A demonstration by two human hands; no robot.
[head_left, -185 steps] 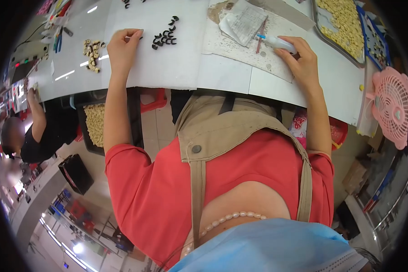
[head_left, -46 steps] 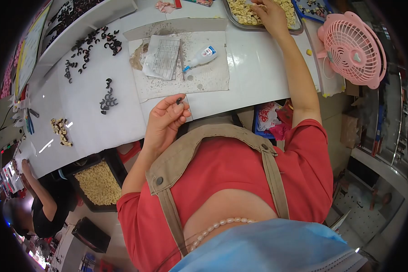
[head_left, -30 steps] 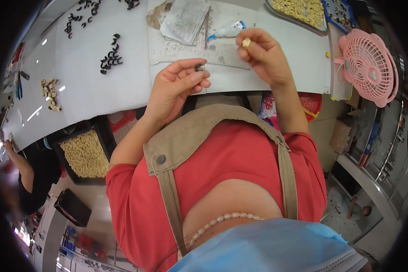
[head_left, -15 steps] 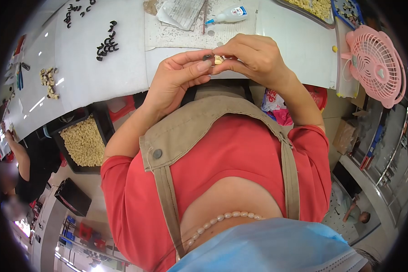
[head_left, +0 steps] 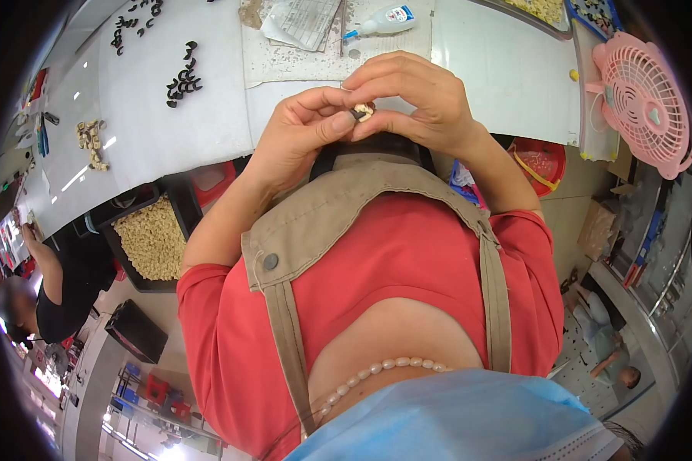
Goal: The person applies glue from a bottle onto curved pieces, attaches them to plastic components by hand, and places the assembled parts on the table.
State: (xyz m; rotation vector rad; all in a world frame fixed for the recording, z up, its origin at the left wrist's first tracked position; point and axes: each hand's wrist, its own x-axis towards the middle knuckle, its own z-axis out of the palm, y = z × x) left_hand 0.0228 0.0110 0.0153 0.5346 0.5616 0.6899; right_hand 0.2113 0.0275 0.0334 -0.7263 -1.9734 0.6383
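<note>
Just over the table's near edge, my left hand point(head_left: 309, 131) pinches a small dark piece point(head_left: 357, 114) between thumb and fingers. My right hand point(head_left: 419, 100) faces it, its thumb and fingers closed on a small cream-coloured piece point(head_left: 367, 110). The two pieces touch between my fingertips, and the fingers partly cover them. Beyond my hands, a white bottle with a blue tip point(head_left: 388, 21) lies on a stained board point(head_left: 292, 69), beside printed papers point(head_left: 304, 23).
Dark curved pieces point(head_left: 183, 83) and a cream-and-dark cluster point(head_left: 91, 144) lie on the left table. A black crate point(head_left: 181, 201) holds cream pieces below it. A pink fan point(head_left: 644, 104) stands right, near a tray point(head_left: 563, 34). Another person point(head_left: 73, 276) is at far left.
My hands have come together, and the dark piece now meets the cream one. My right fingers reach farther left over them. The view has shifted slightly.
</note>
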